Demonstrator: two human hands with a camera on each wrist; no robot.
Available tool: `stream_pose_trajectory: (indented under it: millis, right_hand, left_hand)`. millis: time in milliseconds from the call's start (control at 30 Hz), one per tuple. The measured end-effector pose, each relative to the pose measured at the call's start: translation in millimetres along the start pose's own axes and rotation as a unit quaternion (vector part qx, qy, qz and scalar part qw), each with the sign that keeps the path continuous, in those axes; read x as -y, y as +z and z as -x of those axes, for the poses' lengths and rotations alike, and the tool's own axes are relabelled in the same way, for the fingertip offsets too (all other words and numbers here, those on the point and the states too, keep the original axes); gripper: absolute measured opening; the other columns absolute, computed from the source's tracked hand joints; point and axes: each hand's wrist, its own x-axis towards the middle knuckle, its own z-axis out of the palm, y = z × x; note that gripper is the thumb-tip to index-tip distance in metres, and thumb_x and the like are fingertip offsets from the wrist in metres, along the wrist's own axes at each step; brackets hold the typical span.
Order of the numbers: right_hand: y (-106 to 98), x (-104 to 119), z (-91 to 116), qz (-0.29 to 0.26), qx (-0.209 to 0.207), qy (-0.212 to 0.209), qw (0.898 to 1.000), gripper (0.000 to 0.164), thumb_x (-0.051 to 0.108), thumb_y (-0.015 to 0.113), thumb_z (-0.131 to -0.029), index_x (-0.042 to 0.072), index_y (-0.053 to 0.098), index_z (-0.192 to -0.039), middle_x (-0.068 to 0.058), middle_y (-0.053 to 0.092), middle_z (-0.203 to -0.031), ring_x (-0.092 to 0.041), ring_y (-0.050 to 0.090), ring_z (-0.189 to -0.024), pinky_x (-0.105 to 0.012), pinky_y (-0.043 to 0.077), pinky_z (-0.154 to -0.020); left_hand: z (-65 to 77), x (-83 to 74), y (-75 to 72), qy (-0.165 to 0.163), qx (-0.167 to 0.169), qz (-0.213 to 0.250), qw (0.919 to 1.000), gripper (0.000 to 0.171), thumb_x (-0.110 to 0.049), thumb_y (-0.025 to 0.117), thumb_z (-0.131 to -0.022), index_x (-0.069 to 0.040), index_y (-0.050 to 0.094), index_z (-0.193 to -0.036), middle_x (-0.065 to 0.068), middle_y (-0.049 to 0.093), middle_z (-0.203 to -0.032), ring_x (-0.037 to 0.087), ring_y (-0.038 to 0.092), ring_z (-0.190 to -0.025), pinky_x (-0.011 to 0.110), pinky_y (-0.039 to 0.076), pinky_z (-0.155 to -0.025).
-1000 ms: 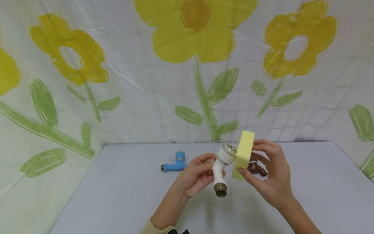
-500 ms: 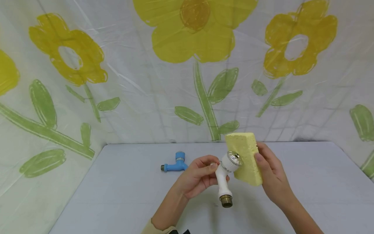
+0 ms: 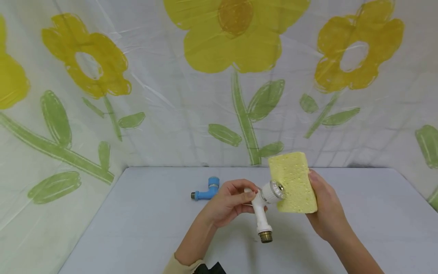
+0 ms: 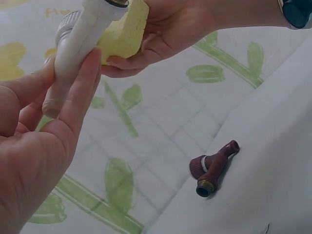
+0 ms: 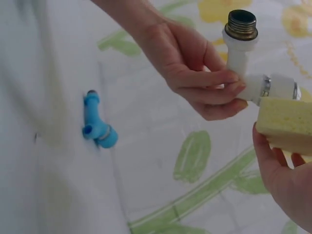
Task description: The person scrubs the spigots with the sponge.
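Observation:
A white tap with a brass threaded end is held up above the table by my left hand, its fingers and thumb pinching the spout side. The tap's threaded end points down toward me, and its ribbed knob leans to the right. My right hand grips a yellow sponge by its right edge. The sponge's broad face is turned toward me, and the knob overlaps its left part in the head view. In the right wrist view the sponge sits right at the knob.
A blue tap lies on the grey-white table behind my left hand. A dark red tap lies on the table in the left wrist view. Behind the table hangs a white sheet printed with yellow flowers.
My right hand has turned the sponge from edge-on to broad face toward me, against the knob. The white tap has tilted, its knob tipping further right. The dark red tap is now hidden in the head view.

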Motion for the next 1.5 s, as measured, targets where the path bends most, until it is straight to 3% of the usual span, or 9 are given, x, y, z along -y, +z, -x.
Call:
stream_pose_trajectory:
  millis: [333,567,800,867,1067,1233,1300,1333,1500]
  right_hand:
    - [0,4,-1,0.017,0.007,0.076,0.997,0.043,0.023,0.025,-0.118,0.014,0.067,-0.126,0.001,0.071,-0.099,-0.011,0.070,-0.085,-0.027,0.062,-0.072]
    - [-1,4,0,0.031,-0.013,0.063,0.997,0.042,0.023,0.027,-0.118,0.013,0.067,-0.125,0.000,0.070,-0.099,-0.011,0.069,-0.084,-0.027,0.061,-0.071]
    - [-1,11,1,0.143,-0.012,0.011,0.990,0.037,0.008,0.035,-0.115,0.016,0.067,-0.130,0.000,0.071,-0.099,-0.013,0.068,-0.078,-0.028,0.060,-0.063]
    - [1,14,2,0.186,-0.001,-0.028,0.982,0.037,-0.003,0.043,-0.110,0.013,0.068,-0.134,-0.002,0.072,-0.109,-0.012,0.067,-0.084,-0.025,0.059,-0.066]
    - [10,21,1,0.276,0.030,-0.164,0.947,0.051,-0.029,0.070,-0.081,-0.012,0.065,-0.129,-0.009,0.065,-0.135,-0.017,0.058,-0.128,-0.017,0.051,-0.102]
    - [14,20,0,0.390,-0.011,-0.200,0.899,0.053,-0.024,0.077,-0.077,-0.004,0.071,-0.126,-0.005,0.068,-0.132,-0.010,0.062,-0.122,-0.012,0.053,-0.093]
    - [14,19,-1,0.414,-0.023,-0.192,0.889,0.050,-0.020,0.076,-0.082,0.000,0.071,-0.128,-0.001,0.068,-0.131,-0.008,0.064,-0.114,-0.012,0.054,-0.087]
    - [13,18,-1,0.412,-0.022,-0.184,0.892,0.048,-0.019,0.073,-0.085,0.001,0.070,-0.129,-0.001,0.069,-0.129,-0.008,0.064,-0.109,-0.012,0.054,-0.084]
    - [11,15,0,0.319,0.016,-0.134,0.938,0.048,-0.024,0.065,-0.089,-0.004,0.059,-0.131,0.000,0.063,-0.121,-0.012,0.062,-0.095,-0.019,0.057,-0.073]
  left_hand:
    - [3.4,-6.1,-2.4,0.002,-0.021,-0.005,0.9998,0.036,0.002,0.053,-0.105,-0.024,0.077,-0.101,0.000,0.068,-0.109,0.019,0.077,-0.092,0.032,0.064,-0.085]
    - [2.0,-7.0,-0.6,-0.020,0.004,-0.004,0.9998,0.028,-0.002,0.057,-0.106,-0.021,0.078,-0.103,0.001,0.068,-0.106,0.019,0.077,-0.092,0.030,0.064,-0.085]
    - [1.3,-11.2,0.9,-0.019,-0.047,-0.017,0.9985,0.029,0.002,0.056,-0.105,-0.019,0.076,-0.101,0.003,0.068,-0.103,0.018,0.077,-0.086,0.029,0.065,-0.079]
    - [1.6,-12.7,1.6,-0.024,-0.060,-0.013,0.9978,0.029,0.003,0.056,-0.104,-0.018,0.076,-0.100,0.004,0.069,-0.102,0.019,0.077,-0.085,0.030,0.065,-0.078]
    - [0.1,-8.9,8.4,-0.051,-0.062,-0.019,0.9966,0.025,0.003,0.060,-0.102,-0.016,0.076,-0.099,0.002,0.071,-0.097,0.015,0.076,-0.084,0.028,0.065,-0.076]
    - [-1.1,-7.4,13.3,-0.061,-0.063,-0.046,0.9951,0.023,0.001,0.065,-0.101,-0.018,0.077,-0.098,0.001,0.071,-0.099,0.012,0.073,-0.084,0.028,0.064,-0.076]
    - [-0.1,-9.8,11.4,-0.051,-0.063,-0.053,0.9953,0.024,0.000,0.064,-0.101,-0.020,0.078,-0.098,0.001,0.070,-0.101,0.012,0.073,-0.084,0.027,0.064,-0.076]
    - [0.9,-11.3,9.7,-0.045,-0.063,-0.051,0.9957,0.026,0.001,0.062,-0.102,-0.020,0.078,-0.098,0.001,0.070,-0.101,0.012,0.074,-0.084,0.028,0.064,-0.076]
    - [4.3,-16.8,0.7,-0.007,-0.080,-0.006,0.9967,0.035,0.005,0.052,-0.105,-0.020,0.077,-0.099,0.004,0.066,-0.103,0.019,0.077,-0.088,0.030,0.065,-0.081]
